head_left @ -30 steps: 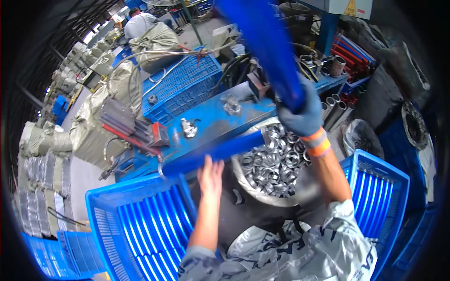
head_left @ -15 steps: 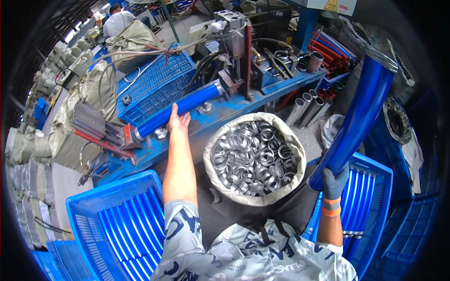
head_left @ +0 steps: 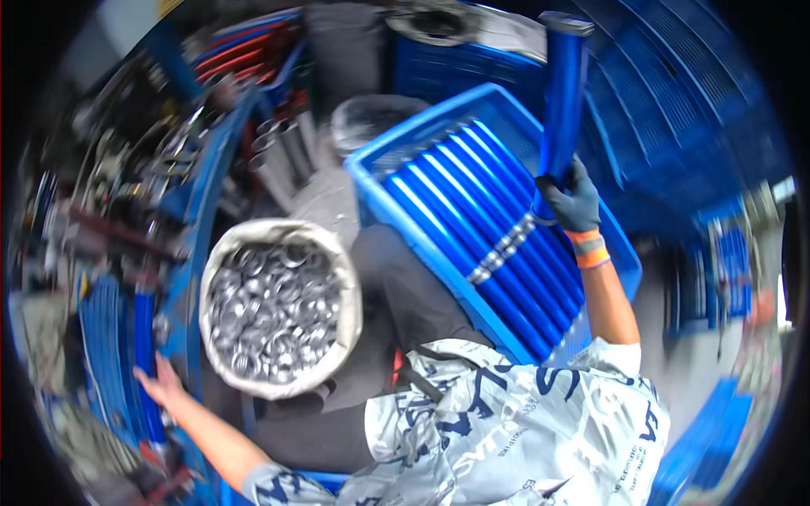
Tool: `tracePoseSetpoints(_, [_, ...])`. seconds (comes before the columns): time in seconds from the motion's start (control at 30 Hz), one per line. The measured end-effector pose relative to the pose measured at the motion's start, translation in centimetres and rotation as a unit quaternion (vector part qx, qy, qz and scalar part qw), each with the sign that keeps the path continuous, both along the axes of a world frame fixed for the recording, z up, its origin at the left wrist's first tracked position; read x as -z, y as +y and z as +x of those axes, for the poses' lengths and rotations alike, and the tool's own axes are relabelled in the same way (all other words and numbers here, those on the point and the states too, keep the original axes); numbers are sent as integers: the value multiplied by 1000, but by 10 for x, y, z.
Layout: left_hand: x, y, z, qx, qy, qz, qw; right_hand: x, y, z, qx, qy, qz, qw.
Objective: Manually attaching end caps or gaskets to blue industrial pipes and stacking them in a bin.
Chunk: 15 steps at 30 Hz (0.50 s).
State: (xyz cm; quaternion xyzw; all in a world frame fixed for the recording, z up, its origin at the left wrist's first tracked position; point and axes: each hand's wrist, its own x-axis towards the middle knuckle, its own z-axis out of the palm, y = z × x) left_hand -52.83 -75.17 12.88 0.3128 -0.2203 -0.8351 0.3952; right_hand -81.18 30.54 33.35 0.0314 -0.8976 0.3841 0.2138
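Observation:
My bare left hand (head_left: 164, 384) has its fingers spread and lies against or just beside a blue tube (head_left: 145, 337) on the bench at the left; I cannot tell whether it touches. In a grey glove with an orange cuff, my right hand (head_left: 574, 198) is closed round the lower end of another blue tube (head_left: 563, 93). That tube stands nearly upright over a blue crate (head_left: 422, 253), with a silver metal ring (head_left: 565, 24) at its top. Rows of blue tubes (head_left: 468, 185) with silver ends lie inside the crate.
A pale cloth sack (head_left: 208, 337) full of loose metal rings (head_left: 274, 312) stands between the bench (head_left: 198, 228) and my legs. Bare metal tubes (head_left: 283, 160) stand behind it. Red and blue tubes (head_left: 240, 55) lie at the far left. Stacked blue crates (head_left: 675, 93) rise at the right.
My view has swung right, so the bench and sack now sit further left. My right hand has carried its tube over the right crate. The left hand stays by the bench tube.

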Motion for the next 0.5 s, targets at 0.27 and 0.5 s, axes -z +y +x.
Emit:
tracePoseSetpoints(0.27, [-5,92,-95,54,-58,41,996,131,238,175,342,-223,217,887])
tracePoseSetpoints(0.5, [-48,550,-104,252,-227,-533,775,204,360,233,330,-409,343,778])
